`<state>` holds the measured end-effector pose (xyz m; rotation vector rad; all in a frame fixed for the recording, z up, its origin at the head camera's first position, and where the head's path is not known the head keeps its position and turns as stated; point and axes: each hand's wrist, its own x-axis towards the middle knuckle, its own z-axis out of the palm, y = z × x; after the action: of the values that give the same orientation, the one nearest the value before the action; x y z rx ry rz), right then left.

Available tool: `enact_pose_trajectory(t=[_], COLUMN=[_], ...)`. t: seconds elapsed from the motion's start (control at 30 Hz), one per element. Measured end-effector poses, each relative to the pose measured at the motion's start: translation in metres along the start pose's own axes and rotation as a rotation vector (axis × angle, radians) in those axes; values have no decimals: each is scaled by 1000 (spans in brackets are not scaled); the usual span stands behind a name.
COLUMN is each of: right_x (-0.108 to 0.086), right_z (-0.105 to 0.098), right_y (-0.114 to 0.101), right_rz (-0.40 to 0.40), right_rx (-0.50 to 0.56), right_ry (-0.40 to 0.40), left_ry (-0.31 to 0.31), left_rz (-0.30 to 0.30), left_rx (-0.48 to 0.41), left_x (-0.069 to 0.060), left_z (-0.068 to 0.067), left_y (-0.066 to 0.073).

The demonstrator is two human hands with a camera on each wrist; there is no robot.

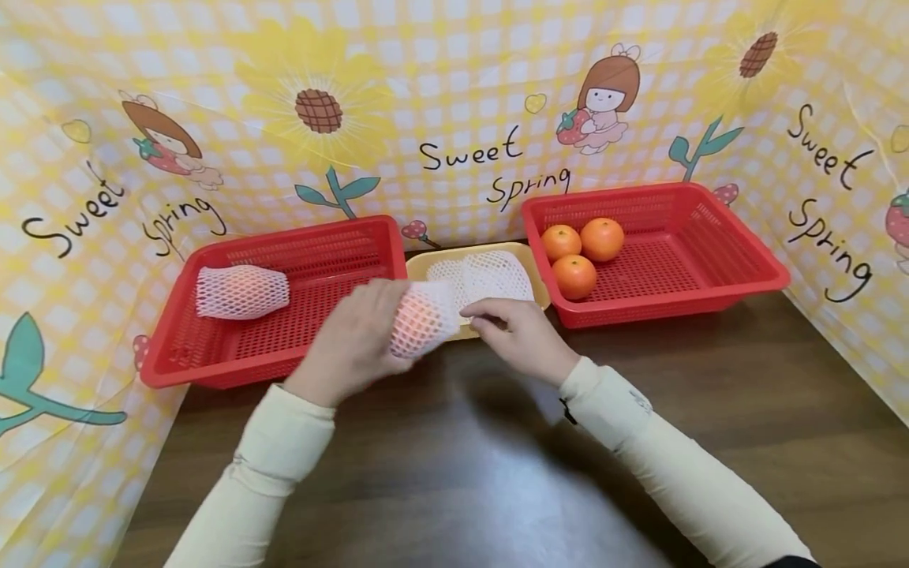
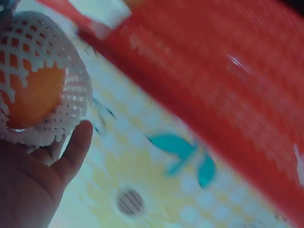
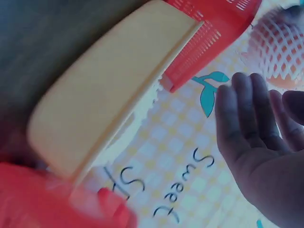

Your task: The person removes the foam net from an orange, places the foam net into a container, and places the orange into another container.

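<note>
Head view: a left hand grips a round orange fruit in a white foam-mesh sleeve from one side, apparently leaving the sleeve's end clear, near a pale-yellow plastic tray. The right hand, fingers loosely bent around nothing, hovers nearby. White foam nets lie in the tray between red plastic baskets, seemingly for easy reach.

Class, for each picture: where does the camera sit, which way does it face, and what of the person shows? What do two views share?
Head: worn on the head, facing forward and down at two rectangular red plastic baskets; left hand, right hand and cream sleeves show.
Left wrist: on that wrist, facing a round orange fruit in white foam netting; left hand shows.
Right wrist: on that wrist, facing a rounded yellow tray; right hand shows.
Shared: both wrist views show the netted fruit.
</note>
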<state>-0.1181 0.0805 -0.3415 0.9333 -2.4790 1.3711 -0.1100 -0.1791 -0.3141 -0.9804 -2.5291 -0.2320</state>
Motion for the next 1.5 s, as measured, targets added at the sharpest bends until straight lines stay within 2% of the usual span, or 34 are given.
enact_pose_trajectory(t=[0.07,0.13,0.27,0.4,0.47,0.63,0.73,0.83,1.0,1.07,1.2,1.33,1.43,1.5], right_x=[-10,-18,-32,-41,-44,-47,-51,-56,-65,-68,-72,-79,-84,-86], right_z=[-5,-7,-8,-8,-10,-11,-11,-13,-15,-15,-12,-9,-5,-5], right_y=[2,5,12,21,25,30,32,33,41,44,47,47,47,48], right_rz=[16,37,62,77,96,129,108,100,73,38,11,51,92,114], right_rx=[62,82,80,71,104,187,158,135,86,64,35,-7,-43,-57], right_ry=[7,4,-3,-17,-74,-265,-287,-287,-306,-308,-310,-323,-348,-355], left_ry=[27,47,60,72,90,126,97,28,-153,-204,-255,-301,-338,-336], left_rz=[45,69,75,88,103,186,214,175,21,-20,-61,-102,-125,-129], left_rx=[14,16,-5,-11,-8,-10,-39,-110,-311,-378,-501,-613,-617,-603], left_x=[0,-1,-3,-7,-8,-8,-10,-13,-14,-14,-12,-10,-9,-8], left_z=[13,26,49,65,71,79,83,84,79,79,83,85,86,84], left_y=[15,26,43,55,61,72,75,73,67,65,64,67,69,69])
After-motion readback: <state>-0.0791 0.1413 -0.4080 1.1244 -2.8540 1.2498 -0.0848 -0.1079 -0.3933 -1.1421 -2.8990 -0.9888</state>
